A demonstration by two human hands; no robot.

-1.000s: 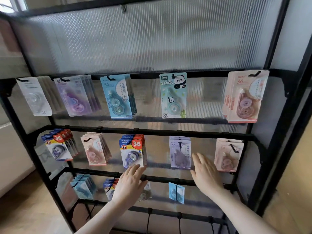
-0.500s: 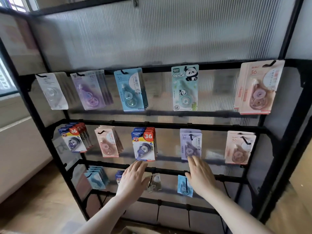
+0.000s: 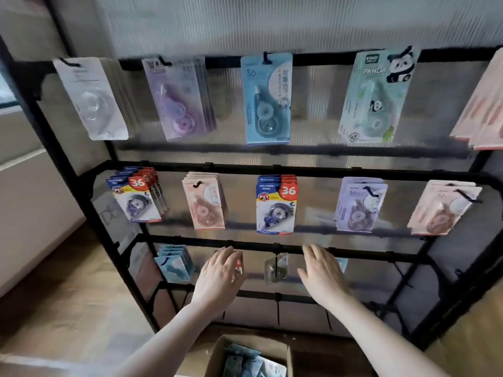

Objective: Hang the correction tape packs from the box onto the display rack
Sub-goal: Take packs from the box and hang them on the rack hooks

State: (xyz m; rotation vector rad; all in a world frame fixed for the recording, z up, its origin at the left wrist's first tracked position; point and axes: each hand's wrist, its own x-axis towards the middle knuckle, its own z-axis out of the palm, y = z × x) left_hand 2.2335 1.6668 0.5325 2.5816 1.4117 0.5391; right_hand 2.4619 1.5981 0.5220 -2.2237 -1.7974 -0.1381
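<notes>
A: Wooden floor (image 3: pixel 68 295) under the display rack (image 3: pixel 275 170), pale wall left of it, ribbed translucent panel behind its black metal bars.

B: And below the rack?

A: Open cardboard box (image 3: pixel 217 349) at its foot, blue correction tape packs (image 3: pixel 245 363) lying inside.

B: Hands?

A: Both raised before the rack's third bar. Left hand (image 3: pixel 217 278) spread flat, fingers straight, gripping nothing, over a red-cornered pack hanging there; contact hard to judge. Right hand (image 3: pixel 324 276) likewise flat and relaxed, empty, covering most of a light blue pack on the same bar.

B: Between them?

A: One clear, shiny blister pack (image 3: pixel 276 268) hanging edge-on from a hook.

B: Higher on the rack?

A: Glossy card-backed packs in stacks on black hooks: white, purple, blue, panda-printed mint on the top bar; red-and-blue "36" cards, pink, lilac on the second. Round tape wheels visible under moulded plastic bubbles.
</notes>
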